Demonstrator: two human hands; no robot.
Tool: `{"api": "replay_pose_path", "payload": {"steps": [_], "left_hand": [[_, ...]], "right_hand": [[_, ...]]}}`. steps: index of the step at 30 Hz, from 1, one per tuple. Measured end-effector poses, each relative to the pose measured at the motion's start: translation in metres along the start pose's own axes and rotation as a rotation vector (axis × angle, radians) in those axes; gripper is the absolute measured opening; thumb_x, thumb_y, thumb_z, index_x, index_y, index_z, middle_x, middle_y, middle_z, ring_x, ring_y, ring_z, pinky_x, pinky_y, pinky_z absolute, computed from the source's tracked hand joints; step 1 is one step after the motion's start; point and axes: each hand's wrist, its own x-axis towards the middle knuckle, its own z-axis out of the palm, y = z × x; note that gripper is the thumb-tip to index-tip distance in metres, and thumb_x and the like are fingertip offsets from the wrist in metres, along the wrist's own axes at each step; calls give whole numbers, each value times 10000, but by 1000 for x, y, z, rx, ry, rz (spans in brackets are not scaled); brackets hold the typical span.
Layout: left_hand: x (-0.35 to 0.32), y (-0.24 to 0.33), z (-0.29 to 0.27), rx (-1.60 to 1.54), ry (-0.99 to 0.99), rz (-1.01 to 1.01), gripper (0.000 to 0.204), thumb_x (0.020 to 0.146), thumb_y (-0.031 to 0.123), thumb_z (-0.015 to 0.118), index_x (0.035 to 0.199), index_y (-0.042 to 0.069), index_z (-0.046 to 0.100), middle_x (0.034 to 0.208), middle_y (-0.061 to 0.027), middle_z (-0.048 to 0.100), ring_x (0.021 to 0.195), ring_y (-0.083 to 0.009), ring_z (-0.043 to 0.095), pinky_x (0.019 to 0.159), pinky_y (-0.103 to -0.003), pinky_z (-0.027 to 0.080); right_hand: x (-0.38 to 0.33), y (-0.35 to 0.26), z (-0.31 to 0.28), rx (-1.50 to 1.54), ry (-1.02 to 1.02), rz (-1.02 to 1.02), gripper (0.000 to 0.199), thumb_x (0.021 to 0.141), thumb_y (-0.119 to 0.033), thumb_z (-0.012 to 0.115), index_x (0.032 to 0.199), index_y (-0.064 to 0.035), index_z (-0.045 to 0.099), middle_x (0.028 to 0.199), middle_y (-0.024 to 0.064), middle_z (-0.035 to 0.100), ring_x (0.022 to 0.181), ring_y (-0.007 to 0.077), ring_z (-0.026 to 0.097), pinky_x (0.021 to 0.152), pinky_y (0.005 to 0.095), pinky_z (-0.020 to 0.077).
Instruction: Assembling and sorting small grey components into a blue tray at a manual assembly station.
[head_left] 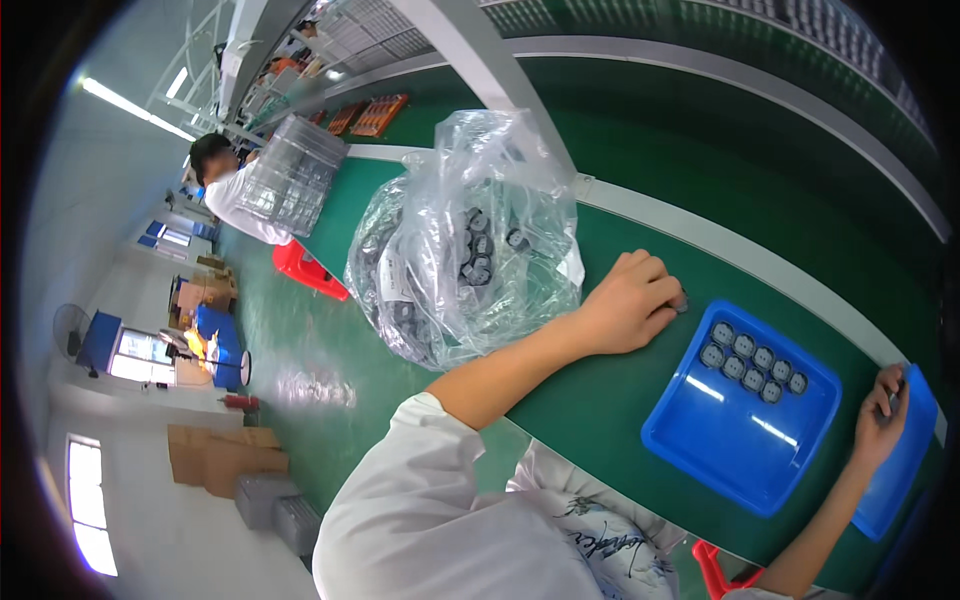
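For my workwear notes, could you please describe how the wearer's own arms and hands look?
The left sleeve is white, loose and roughly elbow-length; both forearms are bare. No gloves show on the left hand or right hand.

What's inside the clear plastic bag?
Several round grey parts show through the clear plastic bag; its wrinkles and glare hide the rest, so their total can't be told.
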Motion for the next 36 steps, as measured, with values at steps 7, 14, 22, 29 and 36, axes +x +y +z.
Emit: {"api": "replay_pose_path", "payload": {"steps": [7, 14, 22, 29, 36], "left_hand": [[-6, 0, 6, -26, 135, 49, 152, 735, 69, 729, 819, 73, 602, 966, -96, 544, 942, -302, 497, 852, -412, 414], [-8, 12, 11, 0, 85, -11, 268, 711, 118, 768, 927, 79, 614, 933, -100, 548, 926, -312, 517, 839, -418, 420], [2, -6, -25, 2, -109, -9, 430, 693, 108, 766, 1106, 72, 650, 974, -111, 647, 964, -335, 581, 864, -435, 465], [1, -2, -17, -33, -153, -77, 264, 750, 24, 748, 994, 23, 648, 983, -96, 637, 995, -277, 601, 865, -357, 488], [2, 11, -6, 130, -65, 24, 196, 733, 64, 758, 891, 62, 642, 920, -91, 615, 925, -298, 571, 770, -378, 487]], "right_hand": [[-8, 9, 26, -176, -122, -1, 320, 1045, -133, 445, 1308, 46, 416, 942, 65, 396, 717, 125, 384, 505, 238, 347], [-21, 13, 40, -796, 152, -167, 435, 1065, -212, 430, 1439, 2, 369, 944, 44, 419, 702, 91, 395, 462, 192, 349], [-17, 35, 93, -935, 178, -54, 303, 1017, -210, 532, 1233, 2, 530, 731, -8, 376, 579, 83, 339, 474, 219, 268], [-43, 102, 140, -2193, 84, 79, 151, 852, -64, 675, 992, -8, 684, 794, 9, 598, 716, 97, 558, 614, 246, 407], [-69, 135, 152, -2618, -414, 236, 163, 786, -50, 652, 938, -4, 686, 842, 136, 619, 759, 328, 610, 670, 390, 476]]}}
